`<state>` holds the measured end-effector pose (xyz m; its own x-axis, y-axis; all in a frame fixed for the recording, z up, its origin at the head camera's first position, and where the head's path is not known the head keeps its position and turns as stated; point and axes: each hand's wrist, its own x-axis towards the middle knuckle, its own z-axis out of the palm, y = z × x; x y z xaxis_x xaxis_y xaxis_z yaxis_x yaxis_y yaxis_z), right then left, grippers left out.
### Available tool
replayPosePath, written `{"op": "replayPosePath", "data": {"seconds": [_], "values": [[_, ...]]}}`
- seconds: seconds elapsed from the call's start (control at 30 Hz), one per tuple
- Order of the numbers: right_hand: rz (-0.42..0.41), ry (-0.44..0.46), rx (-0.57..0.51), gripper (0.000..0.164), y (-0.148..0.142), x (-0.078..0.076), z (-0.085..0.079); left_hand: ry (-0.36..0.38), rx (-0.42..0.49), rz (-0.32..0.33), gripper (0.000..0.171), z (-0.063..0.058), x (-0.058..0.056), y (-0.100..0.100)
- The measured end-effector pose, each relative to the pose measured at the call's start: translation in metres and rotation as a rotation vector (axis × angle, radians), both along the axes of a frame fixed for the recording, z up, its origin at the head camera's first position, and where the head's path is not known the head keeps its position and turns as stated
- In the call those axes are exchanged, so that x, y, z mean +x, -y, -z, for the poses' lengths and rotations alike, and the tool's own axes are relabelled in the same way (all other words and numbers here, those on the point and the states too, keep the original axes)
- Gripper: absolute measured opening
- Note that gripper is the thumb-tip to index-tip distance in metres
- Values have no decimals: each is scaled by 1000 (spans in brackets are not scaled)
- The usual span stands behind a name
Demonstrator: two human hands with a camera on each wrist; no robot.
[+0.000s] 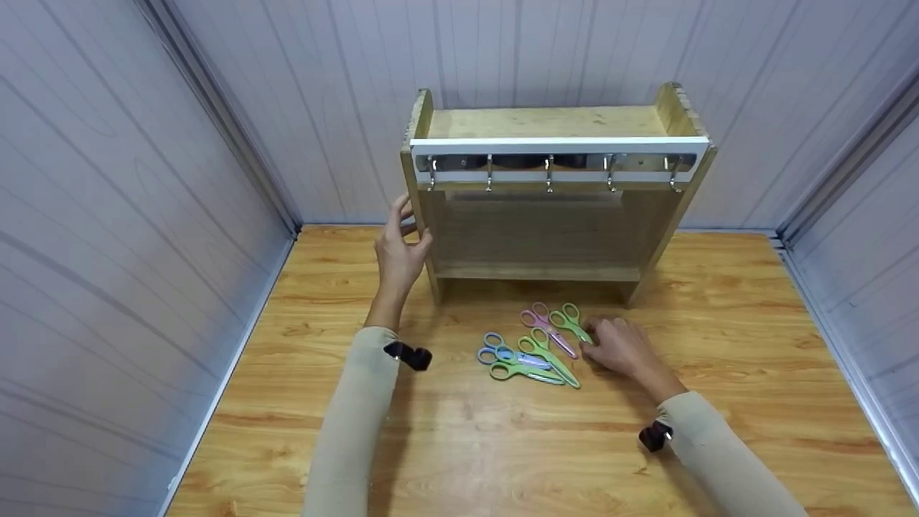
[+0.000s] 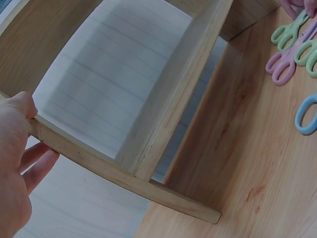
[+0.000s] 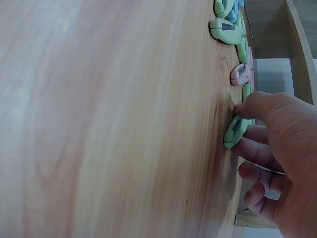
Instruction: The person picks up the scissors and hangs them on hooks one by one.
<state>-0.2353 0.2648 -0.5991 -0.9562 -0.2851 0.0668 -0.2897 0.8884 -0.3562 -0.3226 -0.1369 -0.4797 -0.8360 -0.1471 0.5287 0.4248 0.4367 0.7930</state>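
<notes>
The person's left hand (image 1: 399,255) grips the left side panel of a wooden rack (image 1: 538,273), thumb on its inner side and fingers outside, as the left wrist view shows. Low on the table, the right hand (image 1: 619,348) pinches the blade end of a pair of green scissors (image 1: 576,329) between thumb and fingers. Their loops point towards the rack. Beside them lie pink scissors (image 1: 551,332). Further left, two more green scissors (image 1: 557,363) overlap a pair with blue handles (image 1: 488,355) and pale blades.
A white rail (image 1: 560,146) with several metal hooks (image 1: 550,176) runs across the rack's upper front. The rack stands on a wood-grain table (image 1: 488,452), close to the back wall (image 1: 344,108). Panel walls close in the left and right sides.
</notes>
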Motion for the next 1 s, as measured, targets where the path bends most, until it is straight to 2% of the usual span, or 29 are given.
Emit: {"op": "replayPosePath", "data": {"seconds": [0.17, 0.47, 0.77, 1.0], "values": [[29, 38, 21, 29, 1, 0, 0, -1, 3, -1, 64, 0, 1, 0], [43, 38, -5, 18, 1, -2, -1, 32, -3, 13, 66, 0, 2, 0], [0, 33, -9, 13, -1, -3, -3, 21, 13, 19, 65, 0, 1, 1], [-29, 70, -16, 14, -3, -2, -5, 11, 10, 12, 64, 1, 0, 1]]}}
